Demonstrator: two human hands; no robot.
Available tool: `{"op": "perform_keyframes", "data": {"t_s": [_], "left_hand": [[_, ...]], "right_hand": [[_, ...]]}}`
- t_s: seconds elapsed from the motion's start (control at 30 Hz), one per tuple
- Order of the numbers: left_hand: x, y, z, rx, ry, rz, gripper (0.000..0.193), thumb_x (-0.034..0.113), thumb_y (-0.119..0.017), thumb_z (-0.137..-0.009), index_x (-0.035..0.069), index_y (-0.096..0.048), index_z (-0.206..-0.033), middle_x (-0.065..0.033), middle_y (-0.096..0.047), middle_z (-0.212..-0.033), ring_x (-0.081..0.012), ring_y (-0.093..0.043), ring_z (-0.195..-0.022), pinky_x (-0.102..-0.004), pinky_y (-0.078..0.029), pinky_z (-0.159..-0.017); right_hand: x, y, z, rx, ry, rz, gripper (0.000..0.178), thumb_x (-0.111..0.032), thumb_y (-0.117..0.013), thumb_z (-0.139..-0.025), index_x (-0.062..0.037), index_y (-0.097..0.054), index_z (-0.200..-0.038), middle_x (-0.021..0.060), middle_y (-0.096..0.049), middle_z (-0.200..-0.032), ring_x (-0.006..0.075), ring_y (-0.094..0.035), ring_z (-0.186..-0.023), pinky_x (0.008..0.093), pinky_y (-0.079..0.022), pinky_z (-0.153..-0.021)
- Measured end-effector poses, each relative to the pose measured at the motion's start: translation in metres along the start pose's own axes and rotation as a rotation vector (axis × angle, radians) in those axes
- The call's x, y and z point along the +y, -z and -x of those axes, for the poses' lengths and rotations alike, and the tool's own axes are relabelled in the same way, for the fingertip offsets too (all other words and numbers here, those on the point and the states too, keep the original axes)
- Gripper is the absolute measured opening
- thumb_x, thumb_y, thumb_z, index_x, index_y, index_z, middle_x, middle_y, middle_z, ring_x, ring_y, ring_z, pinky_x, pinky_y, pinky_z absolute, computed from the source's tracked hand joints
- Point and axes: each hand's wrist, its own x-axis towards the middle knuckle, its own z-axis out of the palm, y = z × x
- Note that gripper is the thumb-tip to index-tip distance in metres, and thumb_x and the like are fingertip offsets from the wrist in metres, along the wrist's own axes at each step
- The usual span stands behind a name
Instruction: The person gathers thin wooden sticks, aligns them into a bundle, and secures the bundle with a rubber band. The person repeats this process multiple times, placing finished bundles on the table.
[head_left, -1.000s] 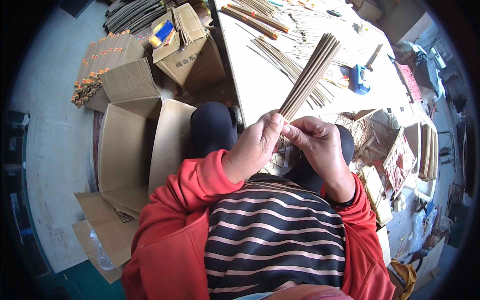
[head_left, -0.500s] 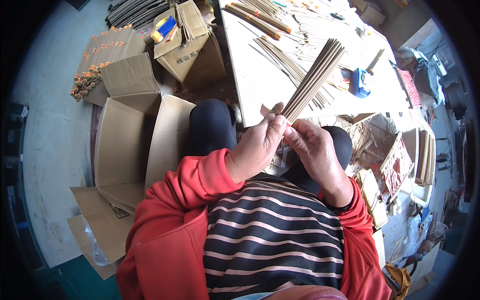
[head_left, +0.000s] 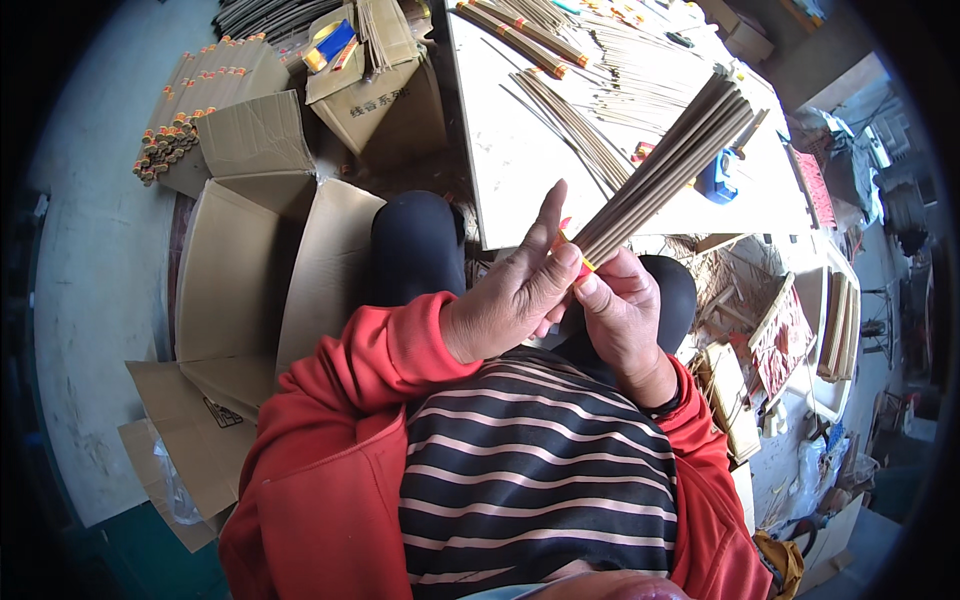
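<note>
A bundle of thin brown incense sticks (head_left: 668, 168) slants up to the right over the table's near edge. Around its lower end runs a red and yellow paper band (head_left: 586, 267). My left hand (head_left: 510, 305) is closed on that end, its thumb pressed at the band and one finger stretched upward. From the other side my right hand (head_left: 625, 318) grips the same end, thumb against the band and fingers curled behind. The fingers beneath the bundle are partly hidden.
Loose sticks (head_left: 575, 130) and banded bundles (head_left: 515, 40) lie on the white table (head_left: 520, 205), with a blue tape dispenser (head_left: 718, 178) at right. To my left is an open cardboard box (head_left: 235, 275); stacked banded bundles (head_left: 200, 100) stand behind it. Wood scraps (head_left: 735, 300) litter the right side.
The bundle's far end has swung to the right, and its red and yellow band shows more plainly. One finger of my left hand now points up; both hands remain at the bundle's lower end.
</note>
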Motion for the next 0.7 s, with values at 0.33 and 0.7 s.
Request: {"op": "perform_keyframes", "data": {"t_s": [0.33, 0.7], "left_hand": [[-0.003, 0.002, 0.001, -0.082, 0.007, 0.041, 0.078, 0.041, -0.037, -0.093, 0.009, 0.019, -0.137, -0.0019, -0.043, -0.066, -0.005, -0.04, -0.05, -0.0181, -0.037, -0.042], [-0.01, 0.004, -0.002, -0.026, 0.062, 0.214, 0.056, 0.036, -0.031, -0.096, 0.029, 0.001, -0.141, -0.0034, -0.048, -0.086, -0.0056, -0.042, -0.052, -0.0153, -0.038, -0.042]], "right_hand": [[0.001, 0.009, 0.004, -0.068, -0.009, -0.116, 0.039, -0.001, -0.058, -0.082, 0.0052, -0.042, -0.116, 0.0185, -0.056, -0.099, 0.0308, -0.063, -0.076, 0.0394, -0.056, -0.062], [-0.02, 0.024, -0.014, 0.032, 0.083, 0.709, 0.035, -0.015, -0.077, -0.066, -0.0049, -0.064, -0.097, 0.0081, -0.054, -0.105, 0.0213, -0.044, -0.108, 0.0349, -0.031, -0.095]]}}
